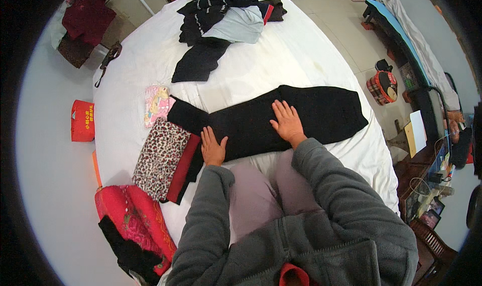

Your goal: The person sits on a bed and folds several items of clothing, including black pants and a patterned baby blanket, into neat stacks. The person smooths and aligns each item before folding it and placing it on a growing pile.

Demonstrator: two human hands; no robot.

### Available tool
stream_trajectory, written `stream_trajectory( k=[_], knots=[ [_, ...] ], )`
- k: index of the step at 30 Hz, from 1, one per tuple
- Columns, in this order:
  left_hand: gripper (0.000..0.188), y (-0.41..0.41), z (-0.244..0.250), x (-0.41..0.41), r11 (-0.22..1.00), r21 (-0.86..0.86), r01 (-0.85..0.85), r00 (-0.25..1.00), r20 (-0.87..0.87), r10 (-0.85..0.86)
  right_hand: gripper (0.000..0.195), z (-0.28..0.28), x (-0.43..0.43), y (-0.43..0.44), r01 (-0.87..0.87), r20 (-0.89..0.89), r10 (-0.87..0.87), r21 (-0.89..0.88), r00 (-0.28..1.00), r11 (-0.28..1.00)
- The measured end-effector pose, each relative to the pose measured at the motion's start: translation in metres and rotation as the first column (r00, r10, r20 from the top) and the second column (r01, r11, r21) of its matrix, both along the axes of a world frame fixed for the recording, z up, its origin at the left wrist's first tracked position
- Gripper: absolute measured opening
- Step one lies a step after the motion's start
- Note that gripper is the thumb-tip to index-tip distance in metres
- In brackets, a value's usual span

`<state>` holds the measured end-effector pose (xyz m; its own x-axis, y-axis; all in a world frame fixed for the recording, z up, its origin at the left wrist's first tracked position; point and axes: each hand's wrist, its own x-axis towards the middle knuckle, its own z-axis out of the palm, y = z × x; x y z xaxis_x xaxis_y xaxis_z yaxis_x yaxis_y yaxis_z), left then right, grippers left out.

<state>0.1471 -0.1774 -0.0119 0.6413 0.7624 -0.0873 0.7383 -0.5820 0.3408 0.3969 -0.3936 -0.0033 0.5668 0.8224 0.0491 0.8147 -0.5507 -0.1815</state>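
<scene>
A long black garment lies spread flat across the bed in front of my lap. My left hand rests palm down on its left part, thumb held away from the fingers. Farther right, my right hand presses flat near the garment's middle, fingers slightly spread. Neither hand grips anything. Left of my left hand lies a folded leopard-print cloth, with dark red fabric and black fabric along its right edge. Above that cloth is a folded pink printed item, touching the black garment's left end.
A heap of dark clothes with a pale grey garment lies at the bed's far end. Red floral fabric sits at the lower left. A red bag stands beside the bed's white sheet. A wooden desk is at right.
</scene>
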Motion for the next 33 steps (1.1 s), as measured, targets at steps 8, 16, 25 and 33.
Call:
stream_trajectory(
  k=[8,16,25,33],
  knots=[
    [0.053,-0.011,-0.023,-0.034,0.892,-0.415,-0.178,0.872,0.353,0.338,0.075,0.018,-0.024,-0.043,0.282,-0.213,-0.237,0.216,0.948,0.935],
    [0.056,0.014,-0.013,-0.043,0.332,-0.942,-0.047,0.698,0.206,0.686,0.078,0.023,-0.029,-0.037,0.276,-0.476,-0.231,0.025,0.848,0.961],
    [0.067,-0.072,0.014,-0.006,0.923,-0.156,-0.352,0.886,0.264,0.382,0.075,-0.010,0.003,-0.024,0.776,-0.923,-0.382,-0.217,0.034,0.592],
    [0.030,-0.156,0.067,0.072,0.905,-0.041,0.424,0.891,0.200,-0.408,0.024,0.116,-0.027,0.067,0.491,-0.949,0.189,0.294,0.254,0.820]
  ],
)
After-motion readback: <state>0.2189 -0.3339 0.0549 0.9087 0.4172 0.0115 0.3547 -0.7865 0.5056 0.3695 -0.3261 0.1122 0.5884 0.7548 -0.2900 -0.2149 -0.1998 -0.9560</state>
